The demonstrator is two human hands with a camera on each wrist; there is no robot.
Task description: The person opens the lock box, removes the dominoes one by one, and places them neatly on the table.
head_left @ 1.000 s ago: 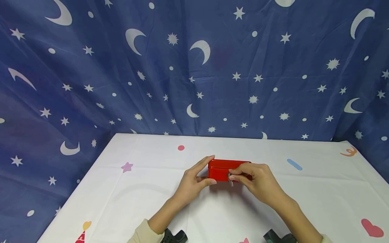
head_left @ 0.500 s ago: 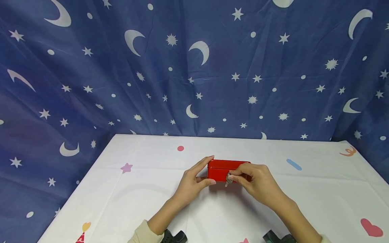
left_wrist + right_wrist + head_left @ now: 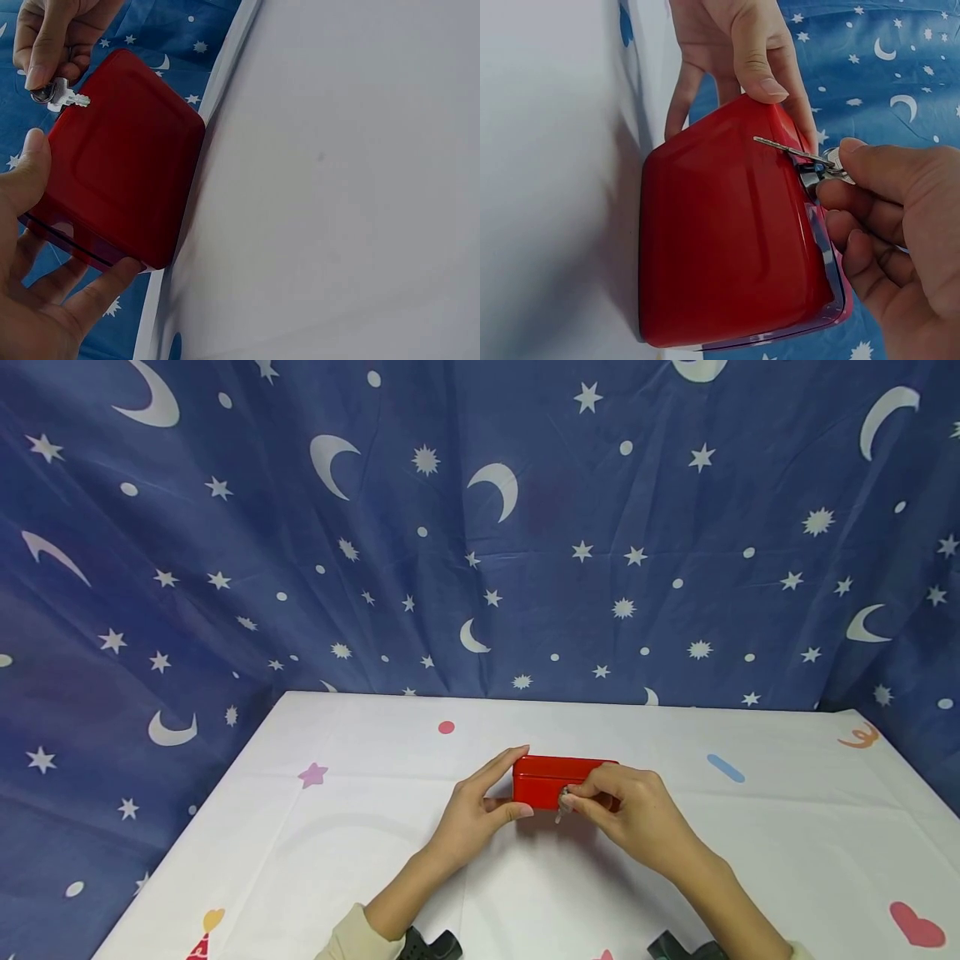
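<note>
A red box (image 3: 534,792) with a lid stands on the table. My left hand (image 3: 467,817) grips its left end, thumb on the front side and fingers spread over the lid edge and end. At the front of the box, my right hand (image 3: 643,814) pinches a key by its head at the small metal lock (image 3: 808,178). A second silver key (image 3: 73,98) hangs from the same ring, its blade pointing down past the box front. The pinched key's blade is hidden. In the right wrist view the lid seam of the box (image 3: 720,232) looks closed.
A white cloth with printed shapes covers the table (image 3: 337,868). Behind it hangs a blue curtain (image 3: 405,568) with moons and stars. Black wrist devices (image 3: 431,945) show at the bottom edge of the head view.
My right fingers have turned slightly at the lock, and the hanging key has swung a little to the left. The left hand and the box stay in place.
</note>
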